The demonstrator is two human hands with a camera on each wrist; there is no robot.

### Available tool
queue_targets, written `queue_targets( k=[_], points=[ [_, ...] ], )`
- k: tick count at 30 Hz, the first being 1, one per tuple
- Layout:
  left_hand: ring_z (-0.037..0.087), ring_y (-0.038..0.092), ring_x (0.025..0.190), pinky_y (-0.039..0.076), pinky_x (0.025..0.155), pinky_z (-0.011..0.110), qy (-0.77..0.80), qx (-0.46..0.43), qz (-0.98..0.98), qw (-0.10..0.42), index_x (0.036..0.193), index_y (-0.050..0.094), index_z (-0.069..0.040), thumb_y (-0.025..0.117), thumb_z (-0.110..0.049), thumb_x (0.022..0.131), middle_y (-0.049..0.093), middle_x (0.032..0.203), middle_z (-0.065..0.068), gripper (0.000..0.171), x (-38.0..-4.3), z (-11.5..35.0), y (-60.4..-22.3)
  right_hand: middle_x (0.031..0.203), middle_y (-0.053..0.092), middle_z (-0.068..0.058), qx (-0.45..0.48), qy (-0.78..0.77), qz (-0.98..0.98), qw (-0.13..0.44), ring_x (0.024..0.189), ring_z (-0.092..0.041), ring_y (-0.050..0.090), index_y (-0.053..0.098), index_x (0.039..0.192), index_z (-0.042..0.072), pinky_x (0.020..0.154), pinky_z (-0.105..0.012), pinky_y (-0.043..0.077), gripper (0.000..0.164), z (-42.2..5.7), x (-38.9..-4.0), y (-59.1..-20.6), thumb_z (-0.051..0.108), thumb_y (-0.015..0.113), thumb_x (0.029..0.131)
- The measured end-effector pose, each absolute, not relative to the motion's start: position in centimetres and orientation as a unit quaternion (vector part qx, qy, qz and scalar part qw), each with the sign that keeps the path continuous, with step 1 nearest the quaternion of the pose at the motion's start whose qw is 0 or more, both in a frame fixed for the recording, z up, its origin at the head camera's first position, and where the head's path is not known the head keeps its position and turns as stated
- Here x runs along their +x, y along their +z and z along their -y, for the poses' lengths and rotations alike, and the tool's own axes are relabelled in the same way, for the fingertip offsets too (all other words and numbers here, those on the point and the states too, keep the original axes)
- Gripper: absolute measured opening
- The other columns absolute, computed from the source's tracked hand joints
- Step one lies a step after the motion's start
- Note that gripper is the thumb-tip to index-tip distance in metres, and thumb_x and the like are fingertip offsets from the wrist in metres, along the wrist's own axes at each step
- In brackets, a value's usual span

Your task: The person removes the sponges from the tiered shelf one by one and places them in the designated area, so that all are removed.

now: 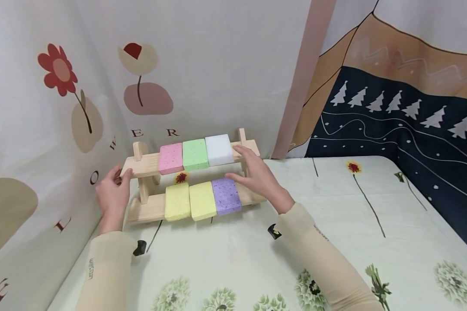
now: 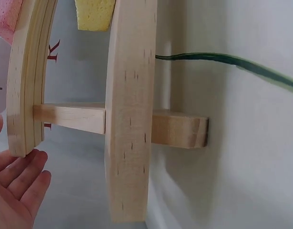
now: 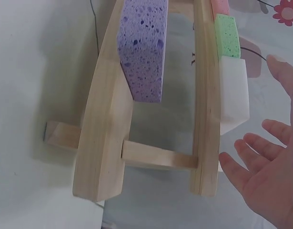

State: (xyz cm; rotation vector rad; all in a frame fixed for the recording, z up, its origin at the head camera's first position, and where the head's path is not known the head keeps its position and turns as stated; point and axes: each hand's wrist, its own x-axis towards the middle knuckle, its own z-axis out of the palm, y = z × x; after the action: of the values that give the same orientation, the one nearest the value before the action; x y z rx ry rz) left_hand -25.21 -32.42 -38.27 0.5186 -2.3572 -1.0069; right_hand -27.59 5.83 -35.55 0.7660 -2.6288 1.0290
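Note:
A two-tier wooden shelf rack (image 1: pixel 149 203) holds sponges on both tiers. On the upper tier are a pink sponge (image 1: pixel 171 158), a green sponge (image 1: pixel 195 154) and a white sponge (image 1: pixel 219 150). Two yellow sponges (image 1: pixel 177 201) and a purple sponge (image 1: pixel 226 196) sit on the lower tier. At the upper tier's left end is my left hand (image 1: pixel 114 190), its fingertips touching the wood. My right hand (image 1: pixel 258 172) is spread beside the rack's right end, close to the white sponge, with nothing between thumb and fingers in the right wrist view.
The rack stands on a pale flower-printed cloth (image 1: pixel 233 263) in a corner. Printed curtains (image 1: pixel 225 65) hang right behind it and along the left. A dark panel with white trees (image 1: pixel 393 129) rises at the right.

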Motion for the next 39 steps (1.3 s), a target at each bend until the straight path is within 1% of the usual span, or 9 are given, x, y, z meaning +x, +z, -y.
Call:
queue_targets(
  k=[7, 11, 15, 18, 21, 24, 30, 35, 39],
  points=[
    [0.033, 0.067, 0.117, 0.049, 0.103, 0.047, -0.377, 0.204, 0.859, 0.279, 0.139, 0.059, -0.012, 0.057, -0.045, 0.099, 0.066, 0.133, 0.012, 0.052, -25.4, 32.3, -38.3, 0.159, 0.04, -0.007, 0.259, 0.349, 0.893, 0.113, 0.148, -0.026, 0.037, 0.036, 0.153, 0.013, 0.12, -0.05, 0.034, 0.079, -5.2, -27.8, -35.7, 0.039, 0.074, 0.089],
    [0.032, 0.068, 0.115, 0.05, 0.101, 0.047, -0.383, 0.206, 0.854, 0.285, 0.137, 0.061, -0.011, 0.059, -0.044, 0.099, 0.067, 0.13, 0.013, 0.05, -25.5, 32.1, -38.5, 0.158, 0.041, -0.007, 0.258, 0.355, 0.891, 0.115, 0.147, -0.026, 0.039, 0.037, 0.153, 0.012, 0.12, -0.048, 0.034, 0.077, -5.1, -28.0, -35.8, 0.038, 0.074, 0.09],
    [0.031, 0.068, 0.115, 0.051, 0.101, 0.046, -0.391, 0.208, 0.849, 0.288, 0.137, 0.062, -0.012, 0.06, -0.043, 0.098, 0.067, 0.131, 0.011, 0.049, -25.4, 31.9, -38.6, 0.155, 0.045, -0.009, 0.261, 0.378, 0.88, 0.119, 0.138, -0.028, 0.049, 0.039, 0.151, 0.01, 0.116, -0.045, 0.041, 0.073, -5.0, -28.1, -36.0, 0.032, 0.074, 0.091],
    [0.031, 0.067, 0.117, 0.051, 0.101, 0.047, -0.397, 0.21, 0.846, 0.288, 0.137, 0.061, -0.012, 0.06, -0.043, 0.098, 0.067, 0.131, 0.012, 0.05, -25.4, 31.8, -38.6, 0.151, 0.048, -0.011, 0.258, 0.412, 0.867, 0.114, 0.131, -0.029, 0.056, 0.04, 0.15, 0.009, 0.111, -0.04, 0.047, 0.07, -4.8, -28.3, -36.2, 0.027, 0.074, 0.091],
    [0.031, 0.066, 0.118, 0.051, 0.102, 0.047, -0.402, 0.213, 0.843, 0.286, 0.138, 0.06, -0.012, 0.059, -0.043, 0.098, 0.066, 0.132, 0.013, 0.051, -25.3, 31.8, -38.6, 0.149, 0.05, -0.013, 0.246, 0.448, 0.853, 0.103, 0.13, -0.03, 0.057, 0.041, 0.149, 0.008, 0.108, -0.036, 0.05, 0.068, -4.5, -28.6, -36.4, 0.022, 0.074, 0.091],
    [0.031, 0.066, 0.119, 0.05, 0.103, 0.047, -0.407, 0.215, 0.842, 0.282, 0.139, 0.06, -0.014, 0.059, -0.044, 0.098, 0.066, 0.133, 0.012, 0.051, -25.3, 31.9, -38.6, 0.147, 0.051, -0.015, 0.227, 0.481, 0.842, 0.095, 0.13, -0.03, 0.058, 0.042, 0.149, 0.007, 0.107, -0.035, 0.051, 0.067, -4.2, -28.9, -36.5, 0.017, 0.074, 0.091],
    [0.031, 0.066, 0.12, 0.05, 0.103, 0.047, -0.408, 0.216, 0.842, 0.278, 0.14, 0.059, -0.016, 0.058, -0.046, 0.098, 0.066, 0.134, 0.012, 0.051, -25.3, 32.0, -38.7, 0.139, 0.056, -0.017, 0.196, 0.534, 0.816, 0.101, 0.124, -0.031, 0.063, 0.048, 0.144, 0.004, 0.099, -0.033, 0.056, 0.06, -3.7, -29.3, -36.6, 0.007, 0.074, 0.089],
    [0.031, 0.065, 0.121, 0.05, 0.104, 0.046, -0.404, 0.222, 0.843, 0.276, 0.14, 0.059, -0.017, 0.058, -0.046, 0.098, 0.065, 0.135, 0.012, 0.051, -25.3, 32.1, -38.7, 0.137, 0.059, -0.017, 0.184, 0.558, 0.801, 0.116, 0.123, -0.031, 0.063, 0.055, 0.139, 0.004, 0.096, -0.031, 0.057, 0.054, -3.2, -29.7, -36.8, 0.006, 0.075, 0.088],
    [0.031, 0.064, 0.122, 0.05, 0.104, 0.047, -0.406, 0.225, 0.844, 0.27, 0.141, 0.058, -0.017, 0.057, -0.046, 0.099, 0.064, 0.137, 0.011, 0.051, -25.3, 32.0, -38.6, 0.135, 0.061, -0.016, 0.178, 0.572, 0.79, 0.127, 0.122, -0.03, 0.064, 0.059, 0.135, 0.004, 0.095, -0.032, 0.058, 0.05, -2.9, -30.0, -37.1, 0.005, 0.075, 0.087]
  ],
)
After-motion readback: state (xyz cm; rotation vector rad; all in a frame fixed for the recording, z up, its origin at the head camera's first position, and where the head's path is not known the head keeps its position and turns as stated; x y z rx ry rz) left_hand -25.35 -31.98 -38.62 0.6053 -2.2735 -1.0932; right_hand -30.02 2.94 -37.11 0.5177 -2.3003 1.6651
